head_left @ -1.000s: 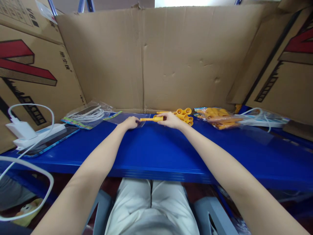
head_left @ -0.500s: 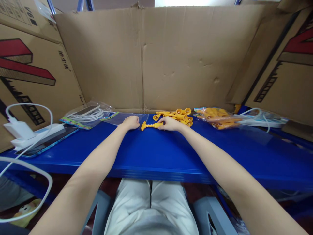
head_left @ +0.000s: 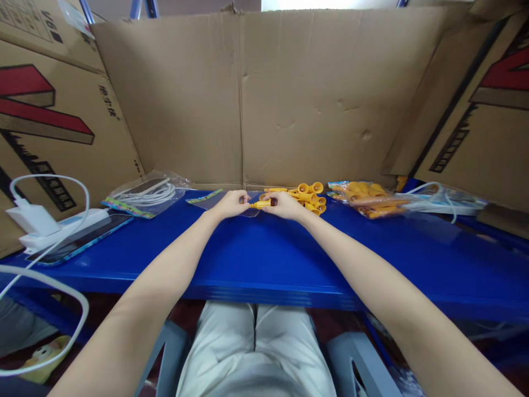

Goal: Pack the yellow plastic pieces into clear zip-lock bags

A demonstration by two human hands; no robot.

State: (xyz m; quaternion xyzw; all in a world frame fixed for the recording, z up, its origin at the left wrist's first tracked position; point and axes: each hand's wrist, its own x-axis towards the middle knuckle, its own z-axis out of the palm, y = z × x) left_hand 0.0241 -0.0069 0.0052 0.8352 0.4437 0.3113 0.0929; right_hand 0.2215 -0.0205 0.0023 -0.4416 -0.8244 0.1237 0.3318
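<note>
Between my two hands a yellow plastic piece [head_left: 261,204] lies level, just above the blue shelf [head_left: 264,259]. My left hand [head_left: 232,204] is closed around its left end, which the fingers mostly hide. At its right end my right hand [head_left: 285,205] pinches it. Beneath and beside my left hand is a flat clear bag [head_left: 206,199] with a coloured edge. Behind my right hand, and to its right, sits a pile of several yellow pieces [head_left: 311,197] with round cupped ends.
A bag of yellow pieces [head_left: 367,199] lies to the right, by a white cable [head_left: 438,190]. On the left are a bagged cable [head_left: 152,193], a phone [head_left: 78,240] and a white charger [head_left: 37,220]. A cardboard wall [head_left: 289,99] stands behind.
The yellow piece has shifted, and my left hand has moved right and taken hold of its left end. The clear bag beneath that hand has slid right. My right hand has turned slightly.
</note>
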